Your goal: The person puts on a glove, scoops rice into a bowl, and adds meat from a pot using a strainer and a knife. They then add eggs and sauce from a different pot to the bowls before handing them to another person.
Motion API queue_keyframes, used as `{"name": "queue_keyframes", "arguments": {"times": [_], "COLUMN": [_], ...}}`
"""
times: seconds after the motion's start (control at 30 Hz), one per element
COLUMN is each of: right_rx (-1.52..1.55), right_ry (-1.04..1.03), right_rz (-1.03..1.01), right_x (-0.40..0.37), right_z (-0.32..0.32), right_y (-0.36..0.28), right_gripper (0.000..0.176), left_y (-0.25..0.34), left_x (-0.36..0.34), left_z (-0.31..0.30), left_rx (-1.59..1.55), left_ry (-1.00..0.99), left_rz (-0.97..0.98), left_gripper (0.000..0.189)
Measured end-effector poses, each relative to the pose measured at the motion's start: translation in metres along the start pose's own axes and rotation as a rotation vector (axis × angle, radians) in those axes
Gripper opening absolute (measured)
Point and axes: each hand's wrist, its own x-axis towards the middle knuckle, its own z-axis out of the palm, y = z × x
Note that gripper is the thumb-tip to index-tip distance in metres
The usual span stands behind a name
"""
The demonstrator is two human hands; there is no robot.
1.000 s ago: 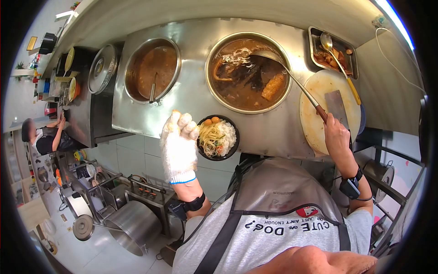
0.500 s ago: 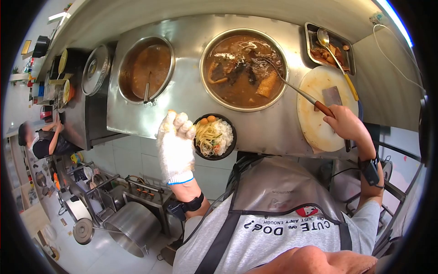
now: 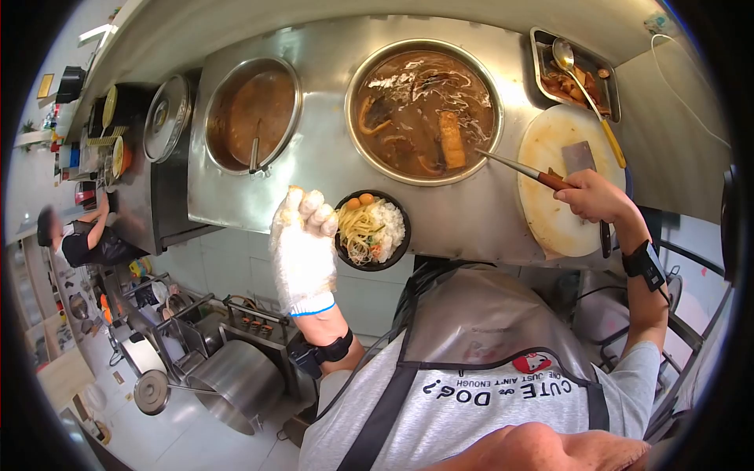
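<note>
My left hand [image 3: 304, 247], in a white glove under clear plastic, has its fingers curled at the left rim of a black bowl [image 3: 405, 245] and holds it. White rice, shredded vegetables and two small brown eggs fill the bowl. My bare right hand [image 3: 598, 196] is closed round the wooden handle of a ladle [image 3: 522, 167]. The ladle's far end reaches the right rim of a round pot [image 3: 424, 182] of brown broth; its bowl is hidden. A browned rectangular piece [image 3: 452, 140] floats in the broth.
A round cutting board [image 3: 546, 212] with a cleaver [image 3: 577, 157] lies at the right. Behind it, a metal tray [image 3: 542, 47] holds food and a yellow-handled spoon [image 3: 601, 118]. A second pot [image 3: 295, 118] stands left. Another person [image 3: 78, 235] works at the far left.
The ladle has drawn back from the middle of the pot to its right rim. The browned piece has shifted left and turned upright in view. My left hand and the bowl have hardly moved.
</note>
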Motion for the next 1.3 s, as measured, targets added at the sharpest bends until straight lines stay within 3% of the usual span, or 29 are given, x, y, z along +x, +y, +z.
{"name": "queue_keyframes", "arguments": {"times": [0.17, 0.53, 0.73, 0.83, 0.9, 1.3], "right_rx": [0.224, 0.368, 0.467, 0.494, 0.510, 0.619], "right_ry": [-0.131, -0.188, -0.225, -0.234, -0.240, -0.260], "right_rz": [-0.004, 0.010, -0.008, -0.028, -0.044, -0.035], "right_x": [0.005, 0.002, 0.002, 0.000, 0.000, -0.001], "right_z": [0.002, 0.004, 0.007, 0.009, 0.009, 0.020], "right_y": [0.010, 0.030, 0.045, 0.049, 0.054, 0.066], "right_gripper": [0.021, 0.020, 0.022, 0.023, 0.023, 0.023], "left_y": [0.000, -0.004, -0.005, -0.004, -0.003, 0.000], "left_x": [0.000, -0.002, 0.001, -0.004, -0.013, -0.004], "left_z": [0.001, 0.002, -0.012, 0.000, 0.026, 0.004], "left_rx": [0.006, -0.001, -0.062, -0.047, 0.043, 0.005], "left_ry": [0.011, 0.067, -0.062, -0.026, 0.170, 0.070], "left_rz": [-0.003, 0.004, 0.000, 0.007, 0.051, 0.011], "left_gripper": [0.027, 0.026, 0.029, 0.029, 0.019, 0.028]}}
